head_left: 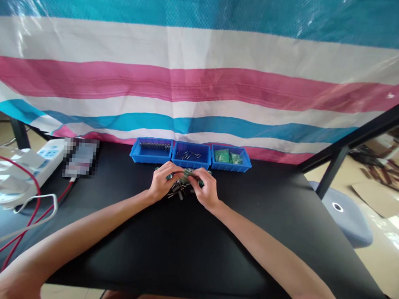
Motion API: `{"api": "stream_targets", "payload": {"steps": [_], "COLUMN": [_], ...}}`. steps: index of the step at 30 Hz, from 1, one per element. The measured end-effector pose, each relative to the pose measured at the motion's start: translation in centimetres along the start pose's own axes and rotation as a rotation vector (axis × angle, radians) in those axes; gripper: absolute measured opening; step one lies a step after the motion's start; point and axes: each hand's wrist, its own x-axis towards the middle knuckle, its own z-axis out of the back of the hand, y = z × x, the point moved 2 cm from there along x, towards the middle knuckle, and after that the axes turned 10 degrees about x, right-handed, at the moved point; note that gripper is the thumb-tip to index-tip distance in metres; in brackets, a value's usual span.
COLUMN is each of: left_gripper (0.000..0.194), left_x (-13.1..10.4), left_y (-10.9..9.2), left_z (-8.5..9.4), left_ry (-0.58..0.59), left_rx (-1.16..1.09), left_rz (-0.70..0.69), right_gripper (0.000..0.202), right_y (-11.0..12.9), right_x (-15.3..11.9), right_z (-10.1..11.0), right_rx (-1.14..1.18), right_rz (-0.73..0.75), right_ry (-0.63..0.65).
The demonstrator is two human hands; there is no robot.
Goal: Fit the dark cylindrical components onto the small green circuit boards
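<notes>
My left hand [165, 180] and my right hand [204, 186] meet over the middle of the black table. Between their pinched fingers is a small green circuit board [186, 172], partly covered by the fingertips. Under and around the hands lie several small parts with thin metal leads [180, 193], dark and silvery. Other green pieces peek out beside the fingers, too hidden to tell apart. Just behind, the middle blue bin [190, 164] holds loose thin metal-leaded parts.
The left blue bin [151, 160] holds a row of small metallic parts; the right blue bin [230, 167] holds green boards. On the left are a white power strip [50, 153], a blurred-out phone [81, 158] and a red cable [39, 193]. A striped tarp [204, 86] hangs behind.
</notes>
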Motion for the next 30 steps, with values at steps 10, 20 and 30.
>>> {"api": "stream_targets", "payload": {"steps": [10,20,30], "left_gripper": [0.016,0.019,0.024], "left_x": [0.4,-0.4,-0.4], "left_y": [-0.2,0.5,0.5], "left_z": [-0.2,-0.4,-0.6], "left_ry": [0.122,0.061,0.027], "left_rx": [0.021,0.086,0.006], "left_rz": [0.045,0.119,0.192], "right_gripper": [0.010,0.024,0.029], "right_y": [0.4,0.4,2.3], "right_x": [-0.1,0.0,4.1], "right_z": [0.3,0.1,3.9], "right_rx": [-0.002,-0.092,-0.197], "right_rz": [-0.027,-0.083,-0.243], "right_ry": [-0.097,0.053,-0.045]}}
